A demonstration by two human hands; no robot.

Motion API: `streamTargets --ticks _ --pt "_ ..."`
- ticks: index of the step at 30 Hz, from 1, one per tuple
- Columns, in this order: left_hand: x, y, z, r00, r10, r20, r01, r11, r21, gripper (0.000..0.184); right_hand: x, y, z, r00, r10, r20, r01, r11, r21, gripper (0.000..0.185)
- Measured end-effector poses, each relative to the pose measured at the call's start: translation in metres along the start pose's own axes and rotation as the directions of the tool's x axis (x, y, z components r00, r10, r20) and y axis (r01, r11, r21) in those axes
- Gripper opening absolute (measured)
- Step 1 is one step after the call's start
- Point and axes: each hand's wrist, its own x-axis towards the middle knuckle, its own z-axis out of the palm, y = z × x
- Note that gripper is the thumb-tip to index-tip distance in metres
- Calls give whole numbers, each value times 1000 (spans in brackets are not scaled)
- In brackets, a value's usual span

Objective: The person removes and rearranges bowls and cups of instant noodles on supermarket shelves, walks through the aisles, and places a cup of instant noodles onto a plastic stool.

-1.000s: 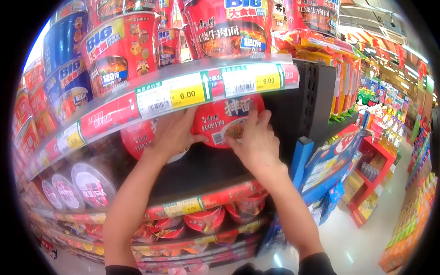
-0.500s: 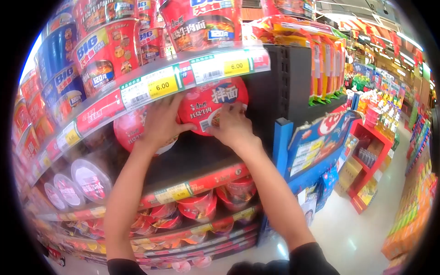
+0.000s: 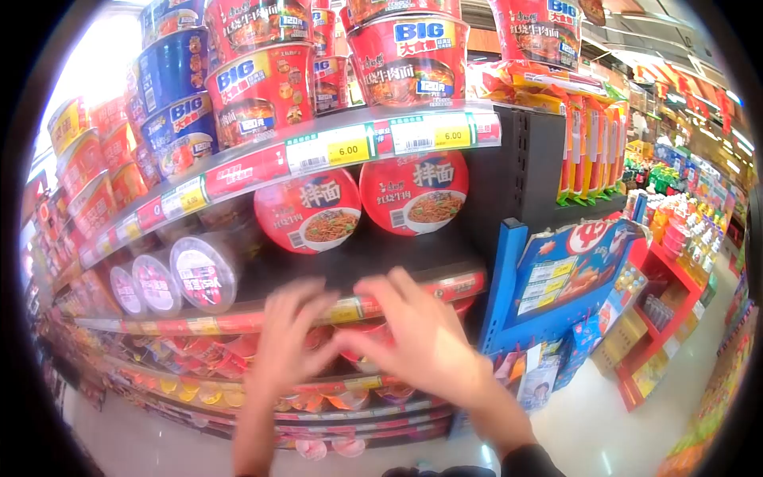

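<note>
Two round red noodle tubs, a left one [image 3: 308,211] and a right one [image 3: 415,195], stand on edge side by side on the black shelf [image 3: 350,266], lids facing out. Below them, in front of the red shelf strip [image 3: 461,285], are both of my hands. My left hand [image 3: 294,330] is slightly blurred, fingers apart and holding nothing. Close beside it, my right hand [image 3: 413,338] also has its fingers spread, with nothing in it. Neither hand touches the tubs.
Big red noodle buckets [image 3: 409,60] and blue ones [image 3: 171,71] are stacked on the shelf above. White-lidded cups [image 3: 203,274] lie at the left. A blue display rack [image 3: 497,290] stands at the right, with a red shelf unit [image 3: 664,302] beyond it.
Both hands have let go of the red tubs and drawn back down from them. The tub lids, earlier partly covered by the hands, now show fully.
</note>
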Motion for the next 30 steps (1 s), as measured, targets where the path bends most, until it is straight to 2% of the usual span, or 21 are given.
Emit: streamTargets --ticks 1,2,3,4,5,6,7,10,11,13,14,17,18,20,23,24,26,27,28,30 --pt "-43 6 14 987 -146 -64 144 989 -35 59 -13 -1 5 1000 -6 -22 6 1000 9 46" --pt "-89 15 34 947 -268 -176 238 955 -174 55 -27 0 11 999 -32 21 31 999 36 46" --pt "-155 10 66 939 -331 -91 306 927 -215 57 -43 5 17 996 -55 73 50 997 63 47" --pt "-203 25 86 878 -477 39 469 842 -266 56 -61 12 29 993 -88 78 83 994 69 47" --pt "-254 40 110 777 -613 141 621 712 -327 51 -77 19 40 989 -118 84 111 991 78 47" --pt "-309 55 122 686 -642 342 725 641 -251 50 -91 20 43 966 -62 251 27 989 143 48" --pt "-368 70 134 558 -647 520 807 570 -156 49 -103 20 50 953 -54 299 6 987 159 48" --pt "-584 113 186 542 -661 519 823 543 -168 43 -141 29 72 909 -20 415 -36 991 128 49" --pt "-617 117 190 559 -647 518 812 555 -183 43 -155 28 77 903 -27 428 -37 989 141 49" --pt "-601 134 176 290 -776 560 956 253 -146 42 -176 31 79 892 -38 450 -32 988 148 49" --pt "-595 155 160 125 -793 596 991 77 -106 41 -187 28 76 858 13 514 -104 983 148 49" --pt "-610 161 166 88 -572 815 996 32 -85 83 -242 37 79 794 64 605 -245 944 222 48" --pt "-607 172 166 133 -622 771 990 40 -138 69 -266 41 82 806 36 591 -235 936 263 42" --pt "-541 200 147 217 -710 670 968 70 -239 42 -306 43 79 721 19 693 -407 821 401 41" --pt "-520 230 161 266 -565 781 951 24 -307 45 -387 40 79 577 -35 816 -622 629 467 49" --pt "-508 243 165 315 -517 796 941 60 -333 45 -416 36 80 535 -57 843 -679 565 469 53" --pt "-480 265 168 411 -400 819 910 135 -391 45 -463 22 77 422 -116 899 -844 313 436 57" --pt "-467 275 172 410 -321 854 912 143 -385 46 -482 15 75 378 -158 912 -899 175 402 59" --pt "-454 285 175 405 -238 883 913 151 -378 47 -490 9 75 368 -308 877 -885 175 432 66" --pt "-436 304 179 381 -84 921 914 186 -361 49 -502 -3 55 296 -136 946 -893 313 324 67"
